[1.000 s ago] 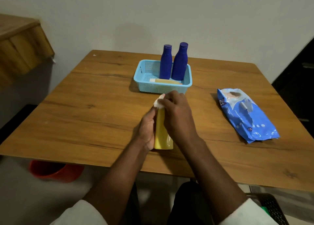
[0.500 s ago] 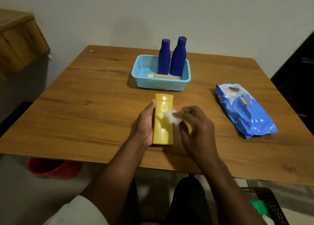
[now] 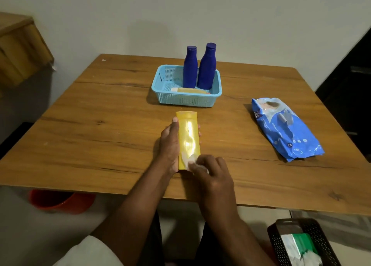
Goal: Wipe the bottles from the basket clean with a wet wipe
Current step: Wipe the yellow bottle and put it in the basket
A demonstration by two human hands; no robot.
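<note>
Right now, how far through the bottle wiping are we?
Done: nothing visibly finished. In hand: the left hand grips the yellow bottle lying on the table, while the right hand presses a wet wipe on its near end. Left: two blue bottles and a small tube sit in the basket.

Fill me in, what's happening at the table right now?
A person is wiping a yellow bottle lying on the table. The left hand holds it steady while the right hand rubs a wet wipe on its near end. Two blue bottles stand in the basket, not yet taken out.
</note>
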